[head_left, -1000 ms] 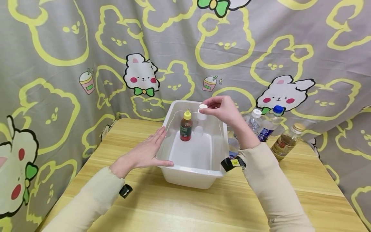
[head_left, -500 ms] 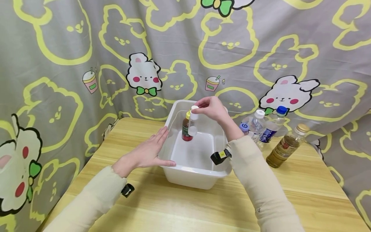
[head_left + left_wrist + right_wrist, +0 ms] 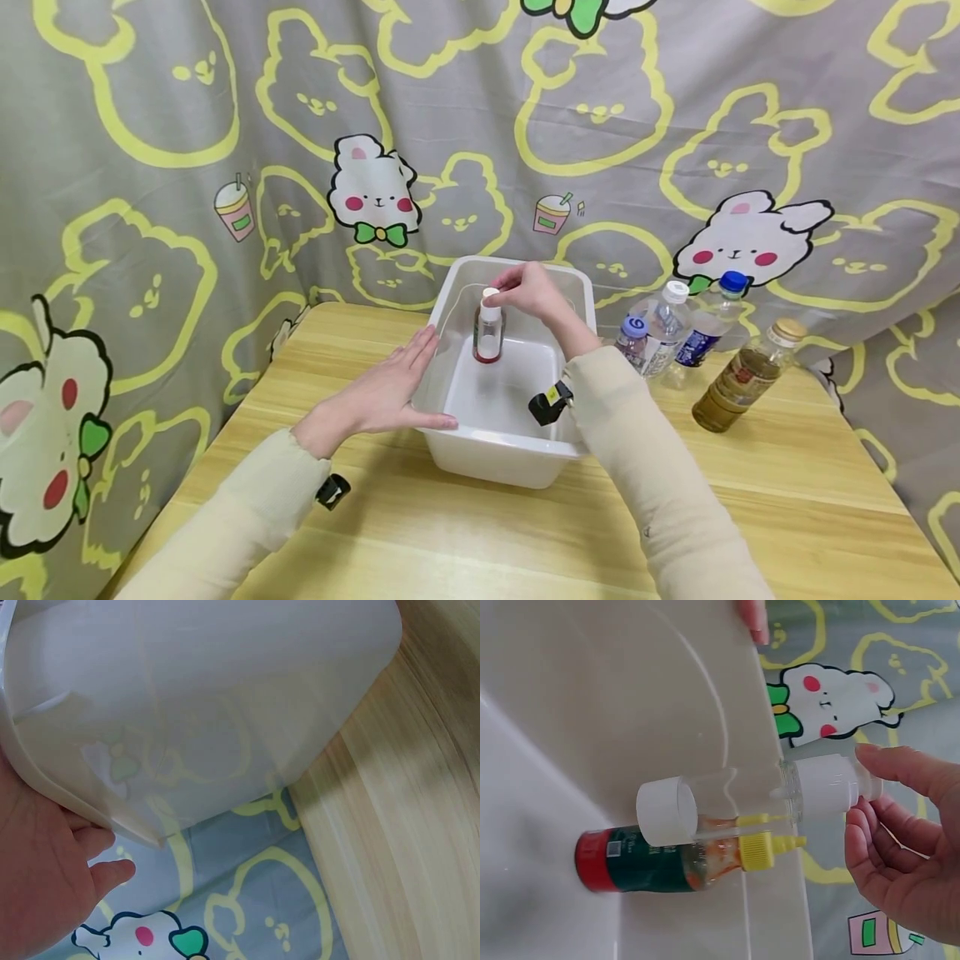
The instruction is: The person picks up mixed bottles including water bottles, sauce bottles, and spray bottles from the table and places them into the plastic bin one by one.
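White plastic tub [image 3: 487, 468], deep and rectangular, at centre on a bench [image 3: 450, 546]. Inside it, at about eleven o'clock from the tub's middle, is an upright clear bottle [image 3: 491, 335] with a white neck and white base. Compared with a second ago, it has travelled toward nine o'clock and lower, so in the head view it now overlaps the sauce bottle [image 3: 649, 864], which has a yellow nozzle, green label and red base.

The right hand [image 3: 531, 290] has its grip on the clear bottle's top, thumb and fingers pinching it. From the right wrist, the clear bottle's base seems higher than the sauce bottle's, so I judge that setting it down is close but probably not complete. Whether the two bottles touch, I cannot tell. The left hand [image 3: 384, 393], in the same place as before, rests on the tub's rim around eight o'clock, fingers straight and holding nothing, apparently steadying it.

The bench is pale, wood-grained and softly shiny. On it, outside the tub between two and three o'clock, stand a purple-capped bottle [image 3: 632, 345], a white-capped bottle [image 3: 667, 323], a blue-capped bottle [image 3: 699, 340] and, farthest out, an amber bottle [image 3: 738, 383] with a tan cap. Behind everything, from nine round through twelve to three o'clock, hangs a grey curtain [image 3: 457, 92] printed with yellow outlines and white rabbits wearing green bows.
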Tool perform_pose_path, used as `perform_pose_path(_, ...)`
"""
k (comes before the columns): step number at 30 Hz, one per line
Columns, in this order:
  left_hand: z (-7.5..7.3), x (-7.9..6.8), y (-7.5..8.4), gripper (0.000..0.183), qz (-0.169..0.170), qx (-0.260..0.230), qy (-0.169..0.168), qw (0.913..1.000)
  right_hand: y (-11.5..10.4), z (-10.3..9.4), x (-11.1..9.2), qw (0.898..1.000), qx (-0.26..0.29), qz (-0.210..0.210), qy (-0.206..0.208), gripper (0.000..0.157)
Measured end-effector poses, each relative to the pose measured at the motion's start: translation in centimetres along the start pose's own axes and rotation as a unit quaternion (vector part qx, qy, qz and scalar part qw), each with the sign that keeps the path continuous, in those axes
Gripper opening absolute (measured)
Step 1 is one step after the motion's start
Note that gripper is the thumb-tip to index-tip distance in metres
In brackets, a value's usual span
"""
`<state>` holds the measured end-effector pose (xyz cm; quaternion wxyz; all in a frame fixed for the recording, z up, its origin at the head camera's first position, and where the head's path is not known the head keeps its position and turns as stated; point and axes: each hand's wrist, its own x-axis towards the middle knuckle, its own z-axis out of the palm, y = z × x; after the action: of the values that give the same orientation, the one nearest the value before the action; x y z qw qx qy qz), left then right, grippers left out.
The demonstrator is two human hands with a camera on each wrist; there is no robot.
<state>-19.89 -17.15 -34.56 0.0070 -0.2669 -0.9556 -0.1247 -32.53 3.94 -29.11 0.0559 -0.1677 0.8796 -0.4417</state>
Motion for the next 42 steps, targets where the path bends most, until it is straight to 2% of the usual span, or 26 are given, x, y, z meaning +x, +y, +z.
perform_pose_path(5,0.0,0.1,-0.1,0.114,0.0,0.002,0.003,1.0,0.2,0.7,0.5,1.0,-0.003,0.011,-0.006,0.024)
perform_pose_path(14,0.0,0.1,0.1,0.113,-0.003,0.005,-0.004,1.0,1.6,2.1,1.0,0.998,0.02,0.049,-0.046,0.025)
perform_pose_path(23,0.1,0.0,0.0,0.113,0.004,0.0,0.006,1.0,2.5,3.4,1.5,0.99,0.078,0.098,-0.072,0.027)
perform_pose_path(34,0.1,0.1,0.0,0.114,-0.006,0.003,-0.008,0.9999,3.4,5.5,1.7,0.987,0.047,0.127,-0.089,0.027)
perform_pose_path(42,0.1,0.2,-0.1,0.114,-0.007,0.004,-0.006,0.9999,3.6,5.9,1.5,0.983,0.047,0.153,-0.092,0.025)
